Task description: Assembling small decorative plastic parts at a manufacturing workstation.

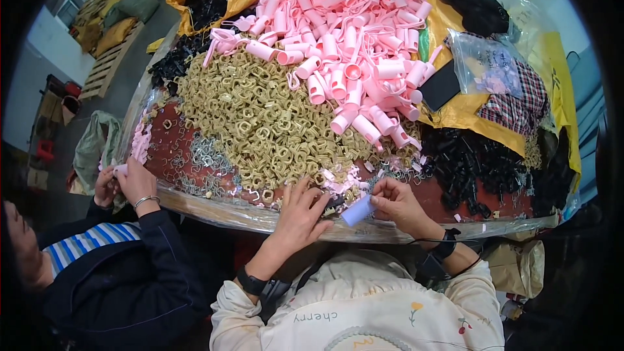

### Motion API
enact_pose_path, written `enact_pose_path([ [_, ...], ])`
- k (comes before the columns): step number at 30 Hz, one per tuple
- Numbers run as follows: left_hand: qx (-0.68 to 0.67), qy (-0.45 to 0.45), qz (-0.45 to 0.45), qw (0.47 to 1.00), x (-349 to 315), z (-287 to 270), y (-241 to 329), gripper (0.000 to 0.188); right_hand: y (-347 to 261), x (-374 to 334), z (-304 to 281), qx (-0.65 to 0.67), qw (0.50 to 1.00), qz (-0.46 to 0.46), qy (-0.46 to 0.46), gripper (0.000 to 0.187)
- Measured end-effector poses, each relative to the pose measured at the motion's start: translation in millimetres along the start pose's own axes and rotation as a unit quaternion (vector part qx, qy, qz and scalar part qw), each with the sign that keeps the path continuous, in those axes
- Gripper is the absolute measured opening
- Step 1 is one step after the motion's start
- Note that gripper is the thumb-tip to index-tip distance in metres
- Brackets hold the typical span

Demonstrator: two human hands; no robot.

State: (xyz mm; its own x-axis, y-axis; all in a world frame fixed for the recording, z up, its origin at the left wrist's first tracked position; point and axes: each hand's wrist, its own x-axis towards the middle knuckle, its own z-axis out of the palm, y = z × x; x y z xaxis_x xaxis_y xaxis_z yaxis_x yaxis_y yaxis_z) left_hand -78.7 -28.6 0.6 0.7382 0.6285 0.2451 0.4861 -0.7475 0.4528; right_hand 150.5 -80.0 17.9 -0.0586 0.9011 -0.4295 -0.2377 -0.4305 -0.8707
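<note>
My right hand (401, 207) pinches a short lavender plastic tube (357, 211) between thumb and fingers, just above the table's near edge. To its left, my left hand (300, 213) has its fingers spread, resting at the near edge of a heap of khaki-gold plastic loops (266, 114). Beside its fingertips lie small pale pink bits (344, 181) and a small dark object (334, 204) whose kind I cannot make out. Behind the loops rises a large pile of pink plastic tubes with straps (344, 32).
Black plastic parts (458, 169) are heaped at right, below a phone (441, 86) and a checked cloth (520, 94). Small metal wire pieces (211, 156) lie on the red tabletop (166, 140). At left, a co-worker's hands (133, 182) hold a pink piece.
</note>
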Motion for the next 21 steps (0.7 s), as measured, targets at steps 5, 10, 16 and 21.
enact_pose_path([
  [5, -0.176, 0.020, -0.062, 0.982, 5, -19, 23, 0.052, -2, -8, 9, -0.042, 0.997, -0.042, -0.042, 0.012],
  [10, -0.532, -0.215, -0.168, 0.801, 7, -1, 39, 0.048, -1, -29, 19, -0.047, 0.990, -0.011, -0.132, 0.013],
  [16, -0.518, -0.199, -0.039, 0.831, 12, 3, 51, 0.047, 9, -47, 10, -0.049, 0.988, -0.057, -0.135, 0.015],
  [21, -0.448, -0.197, -0.007, 0.872, 33, -3, 37, 0.052, -5, -45, -5, -0.067, 0.991, -0.079, -0.080, 0.015],
])
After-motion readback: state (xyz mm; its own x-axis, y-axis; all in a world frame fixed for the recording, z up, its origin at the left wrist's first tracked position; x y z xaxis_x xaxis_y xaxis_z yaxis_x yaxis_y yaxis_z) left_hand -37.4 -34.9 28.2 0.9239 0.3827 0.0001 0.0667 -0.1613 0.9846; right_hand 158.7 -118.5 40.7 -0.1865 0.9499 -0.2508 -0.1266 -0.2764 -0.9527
